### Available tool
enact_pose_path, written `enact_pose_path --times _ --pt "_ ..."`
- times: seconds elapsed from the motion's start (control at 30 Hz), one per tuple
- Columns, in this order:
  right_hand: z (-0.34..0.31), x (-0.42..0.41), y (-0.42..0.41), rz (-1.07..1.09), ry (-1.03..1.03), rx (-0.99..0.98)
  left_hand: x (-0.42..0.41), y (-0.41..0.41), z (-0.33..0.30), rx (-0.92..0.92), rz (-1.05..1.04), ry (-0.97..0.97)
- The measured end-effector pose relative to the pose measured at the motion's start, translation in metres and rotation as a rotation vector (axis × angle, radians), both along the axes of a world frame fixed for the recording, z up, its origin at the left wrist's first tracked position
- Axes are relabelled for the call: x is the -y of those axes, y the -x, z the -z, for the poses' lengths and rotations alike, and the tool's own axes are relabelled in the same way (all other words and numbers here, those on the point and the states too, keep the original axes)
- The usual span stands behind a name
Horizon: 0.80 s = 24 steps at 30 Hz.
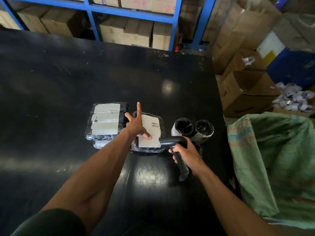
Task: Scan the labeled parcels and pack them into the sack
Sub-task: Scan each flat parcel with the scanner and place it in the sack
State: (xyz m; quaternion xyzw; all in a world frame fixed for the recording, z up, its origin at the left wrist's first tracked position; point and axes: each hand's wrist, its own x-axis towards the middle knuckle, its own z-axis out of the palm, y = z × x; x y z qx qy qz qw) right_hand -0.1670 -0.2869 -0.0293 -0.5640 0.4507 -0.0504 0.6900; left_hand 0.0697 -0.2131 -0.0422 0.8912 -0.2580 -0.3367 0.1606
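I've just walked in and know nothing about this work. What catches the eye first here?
Two bare arms reach over a black table: the left hand spreads its fingers on a labeled parcel, while the right hand grips a black scanner aimed at it. At the right gapes a green sack.

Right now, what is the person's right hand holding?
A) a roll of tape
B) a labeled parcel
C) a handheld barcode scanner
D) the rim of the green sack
C: the right hand is curled round the grip of a black handheld barcode scanner, whose head points at the label of the flat parcel that the left hand rests on with fingers spread.
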Motion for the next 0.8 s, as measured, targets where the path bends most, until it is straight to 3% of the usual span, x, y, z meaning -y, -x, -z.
enact_pose_path --times 0.13,0.3,0.43,0.8 --pt "-0.004 0.009 0.002 -0.003 0.011 -0.004 -0.002 -0.002 -0.005 -0.109 -0.025 -0.016" --pt "-0.011 0.011 -0.002 0.095 -0.005 0.063 -0.010 0.010 -0.009 0.107 0.044 0.059" --pt "-0.020 0.010 -0.006 0.114 0.079 0.076 -0.019 0.021 -0.008 0.095 0.083 0.241" --pt "-0.040 -0.006 -0.007 0.092 0.327 0.130 -0.058 0.046 -0.007 0.029 -0.189 0.513"
